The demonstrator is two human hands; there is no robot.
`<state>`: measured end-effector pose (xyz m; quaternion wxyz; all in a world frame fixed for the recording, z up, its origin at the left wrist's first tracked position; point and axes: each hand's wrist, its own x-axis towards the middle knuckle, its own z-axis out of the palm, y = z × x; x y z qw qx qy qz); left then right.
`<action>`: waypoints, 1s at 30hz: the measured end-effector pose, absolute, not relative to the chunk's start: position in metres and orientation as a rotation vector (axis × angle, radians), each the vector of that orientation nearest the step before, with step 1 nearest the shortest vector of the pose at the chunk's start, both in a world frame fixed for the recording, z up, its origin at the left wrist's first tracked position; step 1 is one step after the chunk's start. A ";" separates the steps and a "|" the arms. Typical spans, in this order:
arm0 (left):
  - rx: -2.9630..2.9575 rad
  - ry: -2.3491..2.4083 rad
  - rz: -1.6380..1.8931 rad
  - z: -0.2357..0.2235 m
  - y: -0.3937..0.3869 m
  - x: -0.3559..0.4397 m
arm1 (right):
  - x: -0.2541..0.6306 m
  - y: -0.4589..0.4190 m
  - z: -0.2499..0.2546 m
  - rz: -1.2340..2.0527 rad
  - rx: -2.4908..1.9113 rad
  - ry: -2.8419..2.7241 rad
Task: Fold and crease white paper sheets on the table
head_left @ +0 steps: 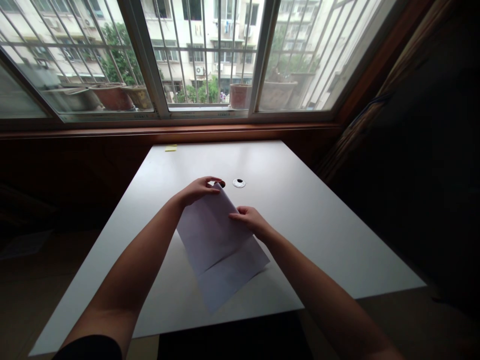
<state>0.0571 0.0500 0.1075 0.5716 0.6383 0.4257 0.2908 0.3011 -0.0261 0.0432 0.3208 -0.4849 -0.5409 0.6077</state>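
A white sheet of paper (221,235) is held tilted above the white table, with a crease or slit-like line across its lower part. My left hand (198,191) pinches its far corner between thumb and fingers. My right hand (249,219) grips the right edge, thumb on top, with the other fingers partly hidden by the sheet. Beside my left fingertips is a small dark brown round thing (222,184), partly covered, whose kind I cannot make out. Just right of it lies a white ring with a dark centre (239,183).
The white table (322,240) stretches to the window sill. A yellow sticky note (171,148) lies near its far left edge. Beyond the barred window (206,60) stand several potted plants. A dark area fills the right side.
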 end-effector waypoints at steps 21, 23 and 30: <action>0.829 1.031 1.333 0.043 -0.002 -0.003 | 0.332 -0.029 0.024 1.562 -1.175 -1.048; 0.851 0.981 1.271 0.041 -0.013 0.006 | 0.331 -0.029 0.024 1.569 -1.167 -1.044; 0.975 0.883 1.318 0.037 -0.027 0.039 | 0.326 -0.033 0.021 1.609 -1.121 -0.994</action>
